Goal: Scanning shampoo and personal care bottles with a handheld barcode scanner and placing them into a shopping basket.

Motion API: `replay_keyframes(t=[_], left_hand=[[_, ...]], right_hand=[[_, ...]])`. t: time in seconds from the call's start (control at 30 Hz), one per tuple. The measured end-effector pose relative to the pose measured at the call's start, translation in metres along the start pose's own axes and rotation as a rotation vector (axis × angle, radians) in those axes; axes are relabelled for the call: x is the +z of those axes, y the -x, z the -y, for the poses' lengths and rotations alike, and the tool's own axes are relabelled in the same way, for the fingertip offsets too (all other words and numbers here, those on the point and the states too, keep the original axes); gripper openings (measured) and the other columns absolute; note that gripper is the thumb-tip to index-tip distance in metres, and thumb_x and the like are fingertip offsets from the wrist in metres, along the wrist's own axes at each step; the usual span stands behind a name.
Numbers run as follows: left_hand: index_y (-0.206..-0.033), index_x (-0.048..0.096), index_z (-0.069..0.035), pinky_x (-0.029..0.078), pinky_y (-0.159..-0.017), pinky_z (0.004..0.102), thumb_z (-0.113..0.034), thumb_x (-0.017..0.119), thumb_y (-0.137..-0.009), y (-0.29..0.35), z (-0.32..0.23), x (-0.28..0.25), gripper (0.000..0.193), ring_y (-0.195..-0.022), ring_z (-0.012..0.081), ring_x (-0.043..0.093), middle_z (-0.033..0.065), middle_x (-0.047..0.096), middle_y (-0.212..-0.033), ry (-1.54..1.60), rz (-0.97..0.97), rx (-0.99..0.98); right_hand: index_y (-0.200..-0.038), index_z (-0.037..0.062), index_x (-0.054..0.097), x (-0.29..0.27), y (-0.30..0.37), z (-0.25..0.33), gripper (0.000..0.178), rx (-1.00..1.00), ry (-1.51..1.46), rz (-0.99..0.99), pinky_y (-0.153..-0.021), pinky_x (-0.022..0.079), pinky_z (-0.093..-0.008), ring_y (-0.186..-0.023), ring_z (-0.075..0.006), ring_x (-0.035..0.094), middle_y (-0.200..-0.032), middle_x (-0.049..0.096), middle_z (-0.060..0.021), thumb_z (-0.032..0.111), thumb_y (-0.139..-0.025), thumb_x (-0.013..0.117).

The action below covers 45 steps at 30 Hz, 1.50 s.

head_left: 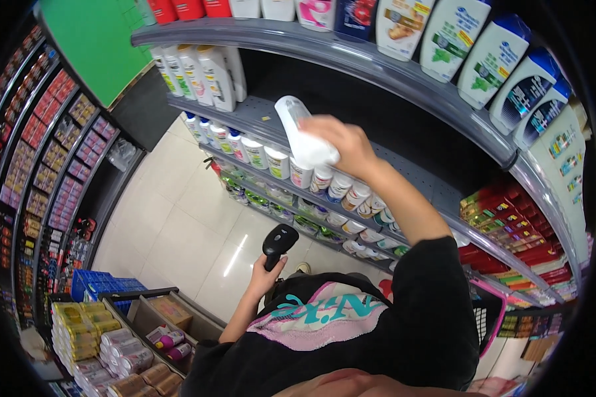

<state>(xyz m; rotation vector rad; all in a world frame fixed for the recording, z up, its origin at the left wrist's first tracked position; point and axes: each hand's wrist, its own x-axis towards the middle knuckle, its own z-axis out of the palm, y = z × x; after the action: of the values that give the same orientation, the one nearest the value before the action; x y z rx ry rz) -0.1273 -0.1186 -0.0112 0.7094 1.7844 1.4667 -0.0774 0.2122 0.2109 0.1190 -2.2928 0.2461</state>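
Note:
My right hand is closed around a white bottle and holds it tilted in front of the shelf. The hand is slightly blurred. Behind the bottle runs a dark shelf board, with a group of white shampoo bottles standing at its left end. Lower down, near my body, my left hand grips a black handheld barcode scanner by its handle. The scanner's head points up and away from me, over the tiled floor.
Shampoo bottles line the upper shelf. Rows of smaller bottles fill lower tiers. Red boxes stand at the right. Packs of cans and an open carton lie at lower left, before another stocked shelf.

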Motion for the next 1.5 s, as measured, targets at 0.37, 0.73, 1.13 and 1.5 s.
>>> replay_keyframes(t=[0.37, 0.73, 1.13, 1.5], left_hand=[[-0.095, 0.065, -0.002, 0.041, -0.064, 0.0236, -0.02, 0.074, -0.09, -0.047, -0.057, 0.095, 0.02, -0.073, 0.0052, 0.051, -0.0045, 0.059, -0.08, -0.022, 0.503, -0.024], [-0.115, 0.066, 0.001, 0.047, -0.091, 0.0295, -0.013, 0.072, -0.09, 0.028, -0.094, 0.31, 0.029, -0.099, 0.014, 0.063, 0.0093, 0.071, -0.107, -0.163, 1.2, 0.027], [-0.107, 0.068, 0.002, 0.049, -0.08, 0.028, -0.018, 0.073, -0.091, 0.072, -0.079, 0.378, 0.026, -0.087, 0.0114, 0.061, 0.0063, 0.07, -0.093, -0.321, 0.984, -0.056], [-0.11, 0.067, 0.002, 0.047, -0.081, 0.0276, -0.016, 0.073, -0.09, 0.106, -0.076, 0.38, 0.027, -0.087, 0.0115, 0.059, 0.0052, 0.069, -0.098, -0.404, 0.799, -0.174]], right_hand=[[-0.121, 0.0253, 0.062, -0.198, 0.223, 0.176, 0.05, 0.06, 0.519, 0.501, -0.052, 0.042, -0.0176, -0.065, -0.0037, 0.053, -0.133, 0.06, 0.0083, 0.013, -0.072, 0.067], [-0.122, 0.0145, 0.065, -0.281, 0.402, 0.278, 0.055, 1.069, 0.327, 0.105, -0.062, 0.056, -0.0304, -0.082, -0.0206, 0.07, -0.121, 0.066, -0.003, 0.01, -0.068, 0.073], [-0.113, 0.011, 0.064, -0.365, 0.679, 0.288, 0.048, 1.93, 0.86, -0.253, -0.08, 0.054, -0.0453, -0.094, -0.0348, 0.067, -0.107, 0.065, -0.01, 0.032, -0.073, 0.081], [-0.114, 0.0086, 0.065, -0.28, 0.866, 0.272, 0.062, 2.599, 0.595, -0.158, -0.085, 0.054, -0.045, -0.101, -0.0355, 0.069, -0.104, 0.072, -0.019, 0.043, -0.066, 0.081]])
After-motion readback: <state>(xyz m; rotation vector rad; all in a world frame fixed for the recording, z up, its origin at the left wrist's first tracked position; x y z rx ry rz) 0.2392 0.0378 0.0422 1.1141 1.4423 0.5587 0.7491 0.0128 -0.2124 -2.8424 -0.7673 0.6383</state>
